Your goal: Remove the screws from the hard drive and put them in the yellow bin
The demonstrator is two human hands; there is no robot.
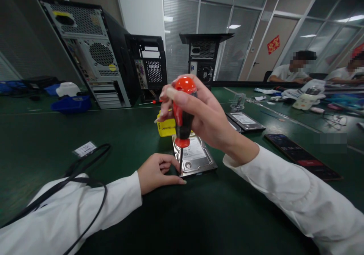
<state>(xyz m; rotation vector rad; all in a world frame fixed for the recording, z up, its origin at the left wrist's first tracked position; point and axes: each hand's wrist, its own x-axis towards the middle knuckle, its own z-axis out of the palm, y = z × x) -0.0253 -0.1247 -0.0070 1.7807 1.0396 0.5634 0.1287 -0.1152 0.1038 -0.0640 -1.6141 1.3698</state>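
A silver hard drive lies flat on the green table in front of me. My right hand grips a red and black screwdriver, which stands nearly upright. Its shaft points down at the drive's near left corner; the very tip is partly covered. Around that same corner, my left hand is closed, with the thumb along the near edge and the index finger at the left side. Behind the screwdriver sits a yellow object, half hidden by my right hand.
More hard drives lie to the right, beside a phone and a clear cup. Computer cases stand at the back. A blue tray is at left. A black cable crosses my left sleeve. Two people sit far right.
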